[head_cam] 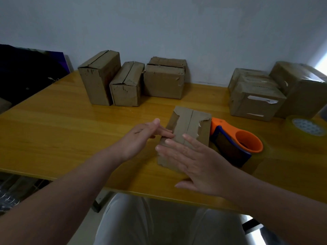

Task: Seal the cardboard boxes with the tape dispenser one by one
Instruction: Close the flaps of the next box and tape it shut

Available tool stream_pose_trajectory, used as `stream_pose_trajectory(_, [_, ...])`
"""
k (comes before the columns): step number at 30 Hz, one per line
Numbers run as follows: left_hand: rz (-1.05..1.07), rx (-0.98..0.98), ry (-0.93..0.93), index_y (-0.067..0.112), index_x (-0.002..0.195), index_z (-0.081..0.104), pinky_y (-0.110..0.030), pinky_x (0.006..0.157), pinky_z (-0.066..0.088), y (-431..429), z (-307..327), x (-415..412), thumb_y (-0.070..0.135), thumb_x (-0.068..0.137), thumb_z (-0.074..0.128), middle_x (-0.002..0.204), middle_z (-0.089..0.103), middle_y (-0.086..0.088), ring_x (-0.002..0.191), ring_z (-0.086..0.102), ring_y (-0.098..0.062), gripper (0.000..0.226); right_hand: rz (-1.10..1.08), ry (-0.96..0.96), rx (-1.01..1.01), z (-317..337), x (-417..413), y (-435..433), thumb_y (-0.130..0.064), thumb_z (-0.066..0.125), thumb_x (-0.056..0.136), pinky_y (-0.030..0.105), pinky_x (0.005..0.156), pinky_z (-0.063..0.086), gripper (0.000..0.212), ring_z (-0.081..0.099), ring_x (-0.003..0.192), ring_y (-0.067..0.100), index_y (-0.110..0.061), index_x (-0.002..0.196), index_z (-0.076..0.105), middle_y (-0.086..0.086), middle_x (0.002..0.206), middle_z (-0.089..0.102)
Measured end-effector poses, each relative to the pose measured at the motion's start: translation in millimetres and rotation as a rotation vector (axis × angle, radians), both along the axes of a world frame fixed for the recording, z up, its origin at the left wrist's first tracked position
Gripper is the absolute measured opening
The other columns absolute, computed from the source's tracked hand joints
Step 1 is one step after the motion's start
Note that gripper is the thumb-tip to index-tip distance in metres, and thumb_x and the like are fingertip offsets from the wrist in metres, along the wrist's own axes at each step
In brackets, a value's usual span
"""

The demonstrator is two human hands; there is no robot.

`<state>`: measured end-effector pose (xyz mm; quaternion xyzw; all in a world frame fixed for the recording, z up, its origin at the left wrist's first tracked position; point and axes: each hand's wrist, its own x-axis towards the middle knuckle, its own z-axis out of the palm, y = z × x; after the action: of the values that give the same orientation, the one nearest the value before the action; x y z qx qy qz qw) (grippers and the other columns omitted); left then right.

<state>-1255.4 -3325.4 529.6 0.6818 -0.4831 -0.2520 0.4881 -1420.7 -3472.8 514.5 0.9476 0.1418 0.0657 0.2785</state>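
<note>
At frame centre, the box lies with its flaps closed but seemingly untaped. The left hand and right hand press it with straight fingers. Next, probably, the right hand picks up the tape dispenser touching the box's right side.

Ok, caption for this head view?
Left hand and right hand rest open on a small cardboard box on the table, tape dispenser lying beside it.

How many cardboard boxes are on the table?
6: three boxes back left, two back right, one in the middle at the left hand and right hand. The right group may hide another.
</note>
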Motion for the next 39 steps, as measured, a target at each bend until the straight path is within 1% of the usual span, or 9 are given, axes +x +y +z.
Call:
stream_pose_trajectory(8, [0.011, 0.013, -0.016, 0.024, 0.102, 0.074, -0.030, 0.102, 0.038, -0.4, -2.5, 0.5, 0.056, 0.092, 0.025, 0.113, 0.066, 0.012, 0.112, 0.055, -0.001, 0.059, 0.023, -0.045, -0.020, -2.5, 1.7, 1.1, -0.063, 0.037, 0.089, 0.042, 0.119, -0.003, 0.085, 0.011, 0.147, 0.019, -0.011, 0.152, 0.015, 0.004, 0.158, 0.021])
stream_pose_trajectory(12, [0.012, -0.014, -0.043, 0.023, 0.102, 0.074, -0.035, 0.103, 0.038, -0.1, -4.9, 0.3, 0.062, 0.087, 0.028, 0.113, 0.067, 0.013, 0.114, 0.055, -0.003, 0.062, 0.031, -0.038, 0.082, -2.9, 0.6, 1.9, -0.061, 0.035, 0.090, 0.043, 0.119, 0.001, 0.080, 0.012, 0.147, 0.019, -0.014, 0.152, 0.017, 0.002, 0.157, 0.026])
stream_pose_trajectory(19, [0.018, -0.001, -0.247, 0.023, 0.102, 0.072, -0.006, 0.090, 0.033, -0.7, 0.1, -4.1, 0.042, 0.095, 0.040, 0.111, 0.065, 0.013, 0.105, 0.053, 0.009, 0.038, 0.074, -0.015, 0.088, -4.0, -18.9, -11.0, -0.058, 0.031, 0.092, 0.045, 0.118, 0.004, 0.072, 0.013, 0.146, 0.019, -0.015, 0.150, 0.027, 0.001, 0.155, 0.030])
stream_pose_trajectory(24, [0.025, 0.020, -0.315, 0.026, 0.101, 0.072, -0.019, 0.095, 0.037, -1.8, 0.0, -5.1, 0.041, 0.078, 0.060, 0.108, 0.063, 0.019, 0.105, 0.052, 0.007, 0.030, 0.128, -0.047, 0.068, 0.3, -33.6, -19.8, -0.055, 0.034, 0.092, 0.046, 0.117, 0.008, 0.064, 0.018, 0.144, 0.021, -0.019, 0.144, 0.041, 0.001, 0.151, 0.037])
stream_pose_trajectory(27, [0.050, 0.036, -0.351, 0.031, 0.099, 0.071, -0.020, 0.094, 0.039, -2.3, 0.6, -7.9, 0.044, 0.071, 0.066, 0.106, 0.061, 0.023, 0.105, 0.051, 0.009, 0.031, 0.189, -0.094, 0.071, 4.7, -44.4, -25.1, -0.050, 0.038, 0.093, 0.044, 0.116, 0.018, 0.056, 0.033, 0.139, 0.023, -0.018, 0.137, 0.051, 0.003, 0.142, 0.050])
stream_pose_trajectory(30, [0.127, 0.068, -0.444, 0.026, 0.096, 0.072, -0.013, 0.083, 0.037, -6.7, 7.9, -17.0, 0.044, 0.076, 0.069, 0.101, 0.062, 0.017, 0.097, 0.050, 0.011, 0.028, 0.271, -0.213, 0.063, 12.6, -56.1, -29.4, -0.039, 0.049, 0.093, 0.040, 0.104, 0.043, 0.040, 0.059, 0.117, 0.025, -0.013, 0.118, 0.067, 0.006, 0.118, 0.068])
stream_pose_trajectory(33, [0.230, 0.221, -0.681, 0.023, 0.088, 0.068, -0.019, 0.075, 0.041, -20.5, 20.4, -35.3, 0.063, 0.076, 0.054, 0.092, 0.059, 0.010, 0.090, 0.050, -0.004, 0.044, 0.274, -0.314, 0.134, 16.2, -62.3, -29.6, -0.026, 0.052, 0.093, 0.033, 0.075, 0.057, 0.025, 0.067, 0.075, 0.019, -0.013, 0.093, 0.073, 0.004, 0.083, 0.071])
stream_pose_trajectory(36, [0.313, 0.395, -0.814, 0.024, 0.089, 0.056, -0.026, 0.076, 0.044, -39.9, 27.9, -56.1, 0.073, 0.078, 0.043, 0.095, 0.051, 0.006, 0.094, 0.045, -0.011, 0.052, 0.063, -0.441, 0.279, 20.6, -60.6, -36.7, -0.019, 0.050, 0.089, 0.028, 0.044, 0.041, 0.024, 0.048, 0.050, 0.016, -0.016, 0.068, 0.062, 0.001, 0.059, 0.054])
stream_pose_trajectory(39, [0.328, 0.538, -0.781, 0.023, 0.120, 0.048, -0.040, 0.093, 0.045, -59.2, 26.1, -70.0, 0.083, 0.074, 0.038, 0.124, 0.044, -0.004, 0.115, 0.040, -0.023, 0.076, -0.342, -0.518, 0.375, 21.6, -57.9, -49.6, -0.022, 0.062, 0.081, 0.022, 0.046, 0.029, 0.007, 0.054, 0.057, 0.019, -0.015, 0.082, 0.063, 0.001, 0.070, 0.057])
